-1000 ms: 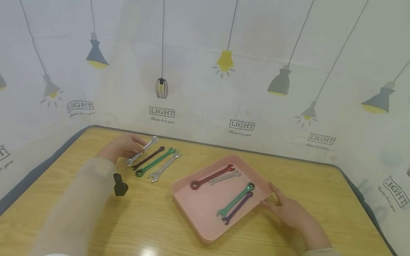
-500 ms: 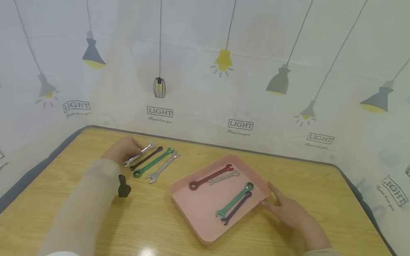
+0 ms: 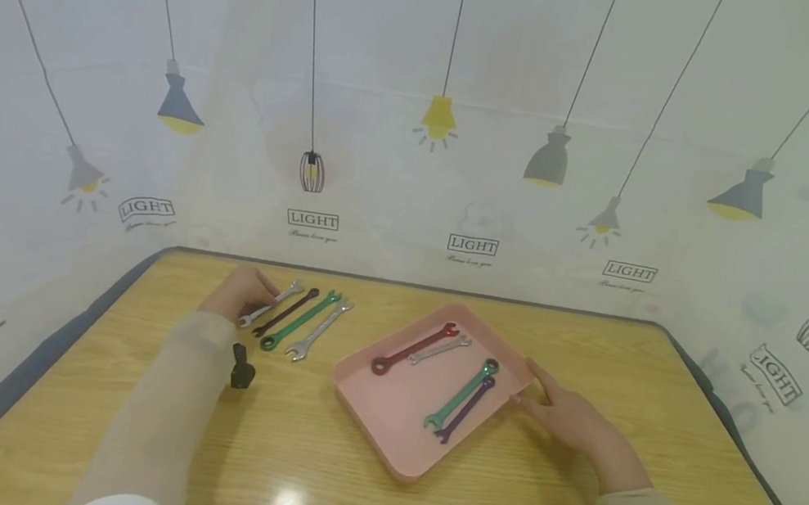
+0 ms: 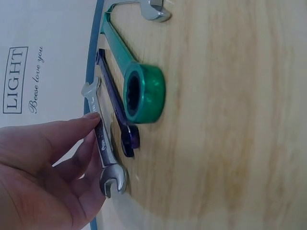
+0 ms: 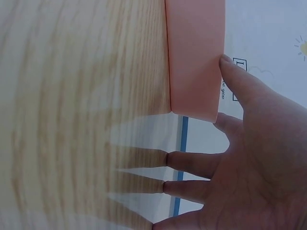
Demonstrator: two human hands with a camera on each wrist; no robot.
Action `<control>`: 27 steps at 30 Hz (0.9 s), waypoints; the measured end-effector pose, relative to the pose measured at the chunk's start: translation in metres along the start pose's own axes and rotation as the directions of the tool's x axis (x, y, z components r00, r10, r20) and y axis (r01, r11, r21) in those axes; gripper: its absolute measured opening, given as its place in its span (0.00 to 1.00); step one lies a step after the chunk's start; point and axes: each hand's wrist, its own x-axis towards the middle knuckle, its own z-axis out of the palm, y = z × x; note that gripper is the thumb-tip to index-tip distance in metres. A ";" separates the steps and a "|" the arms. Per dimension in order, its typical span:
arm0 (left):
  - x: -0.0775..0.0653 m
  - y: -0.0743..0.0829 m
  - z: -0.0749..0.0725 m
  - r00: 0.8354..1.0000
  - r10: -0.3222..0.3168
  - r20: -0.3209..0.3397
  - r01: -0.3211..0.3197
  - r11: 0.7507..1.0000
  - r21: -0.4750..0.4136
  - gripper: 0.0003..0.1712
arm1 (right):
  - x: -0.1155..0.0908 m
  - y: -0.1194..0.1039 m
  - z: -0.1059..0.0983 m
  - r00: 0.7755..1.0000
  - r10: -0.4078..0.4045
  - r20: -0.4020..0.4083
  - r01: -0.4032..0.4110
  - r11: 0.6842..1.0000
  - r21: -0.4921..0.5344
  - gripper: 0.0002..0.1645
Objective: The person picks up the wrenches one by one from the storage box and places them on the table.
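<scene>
A pale backdrop point(image 3: 396, 54), printed with hanging lamps and the word LIGHT, is seen behind a wood-grained table point(image 3: 322, 474). On the table a shallow pink tray point(image 3: 399, 408) is set at an angle. The right hand point(image 3: 568, 418) is held with its fingers spread and straight; the tray's rim is touched by the thumb near one corner, and nothing is gripped. By the left hand point(image 3: 241, 293), left of the tray, a silver wrench point(image 4: 104, 143) is pinched between thumb and fingers; whether the table is touched by it cannot be told. Beside it, in a roughly parallel row, a dark purple wrench point(image 3: 286, 312), a green wrench point(image 3: 303, 322) and a second silver wrench point(image 3: 320, 331) are laid on the table. Within the tray, a red wrench point(image 3: 415, 348) and a teal-green wrench point(image 3: 462, 396) are seen well apart, the latter flanked by a purple wrench point(image 3: 464, 411). Shortest of all, a small silver wrench point(image 3: 440, 350) is placed just beside the red one.
</scene>
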 end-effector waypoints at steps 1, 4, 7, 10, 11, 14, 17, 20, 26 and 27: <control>-0.001 0.000 0.000 1.000 0.008 -0.002 -0.008 1.000 -0.007 0.17 | 0.000 0.000 0.000 1.000 0.001 0.001 -0.001 1.000 0.001 0.53; -0.002 -0.003 -0.001 0.999 0.045 -0.014 -0.045 0.999 0.013 0.17 | 0.001 0.001 0.000 1.000 -0.007 0.002 0.007 1.000 0.004 0.52; -0.005 -0.002 -0.002 0.998 0.056 -0.007 -0.056 0.998 -0.024 0.18 | 0.002 0.001 0.001 1.000 -0.016 0.000 0.016 1.000 0.008 0.52; -0.006 0.002 -0.001 0.998 0.068 0.000 -0.068 0.996 -0.049 0.19 | 0.001 0.001 0.000 1.000 -0.021 0.000 0.021 1.000 0.011 0.51; -0.006 0.005 0.000 0.998 0.061 0.005 -0.061 0.996 -0.067 0.20 | 0.000 0.001 0.000 1.000 -0.019 0.000 0.019 1.000 0.011 0.51; -0.007 0.012 0.001 0.999 0.043 0.009 -0.042 0.997 -0.061 0.20 | 0.000 0.002 0.000 1.000 -0.018 0.000 0.018 1.000 0.012 0.51; -0.011 0.019 0.004 0.998 0.049 0.027 -0.048 0.997 -0.057 0.20 | 0.000 0.003 0.000 1.000 -0.010 0.002 0.010 1.000 0.009 0.52; -0.018 0.027 0.008 0.995 0.096 0.040 -0.094 0.994 -0.054 0.20 | 0.001 0.004 0.000 1.000 -0.007 0.004 0.007 1.000 0.009 0.52; -0.031 0.042 0.020 0.985 0.165 0.057 -0.163 0.986 -0.041 0.20 | 0.001 0.005 0.001 1.000 -0.014 0.001 0.014 1.000 0.011 0.52; -0.033 0.045 0.022 0.983 0.171 0.060 -0.169 0.985 -0.038 0.20 | 0.001 0.005 0.001 1.000 -0.014 0.001 0.014 1.000 0.011 0.52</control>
